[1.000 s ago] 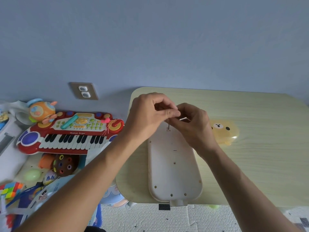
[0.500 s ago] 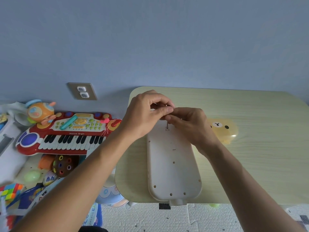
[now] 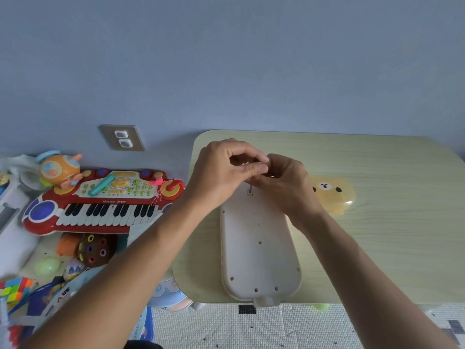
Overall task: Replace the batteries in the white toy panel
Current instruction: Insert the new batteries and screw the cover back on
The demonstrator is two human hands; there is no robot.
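The white toy panel [image 3: 259, 248] lies back side up on the pale wooden table [image 3: 377, 235], its long axis pointing away from me. Both hands meet over its far end. My left hand [image 3: 226, 172] pinches thumb against fingers at the top of a small screwdriver. Only the tool's thin metal shaft [image 3: 250, 189] shows, standing upright in a hole of the panel. My right hand [image 3: 284, 185] closes around the tool from the right. The handle and the battery cover are hidden under the fingers.
A translucent yellow bear-shaped case [image 3: 332, 195] lies on the table just right of my right hand. Left of the table, on the floor, are a red toy keyboard [image 3: 100, 200], an orange toy [image 3: 57, 170] and several other toys. A wall socket [image 3: 122, 137] sits behind.
Both hands stay over the panel's far end. The left thumb and fingers have shifted slightly around the tool's top, and the right fingers have closed in nearer the left hand.
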